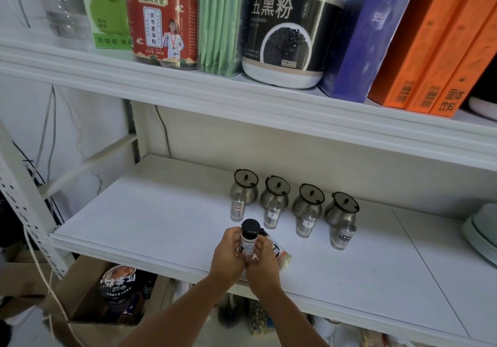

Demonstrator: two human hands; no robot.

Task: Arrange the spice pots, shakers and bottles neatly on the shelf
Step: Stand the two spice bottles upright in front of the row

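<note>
On the white middle shelf (150, 212) several steel spice pots with dark lids stand in a row, the leftmost pot (244, 188) at the back. In front of each stands a small steel shaker, such as the rightmost shaker (343, 236). Both my hands hold a black-capped spice bottle (249, 236) upright near the shelf's front edge. My left hand (227, 256) grips its left side, my right hand (262, 262) its right side and base. A second bottle (279, 254) lies tilted behind my right hand, partly hidden; I cannot tell whether the hand touches it.
The upper shelf carries a red-labelled jar (164, 21), a black-and-white tub (290, 34), green packets, a purple box and orange boxes (435, 50). Stacked white plates (481, 231) sit at the shelf's right end. A cardboard box (88, 306) with jars stands below left.
</note>
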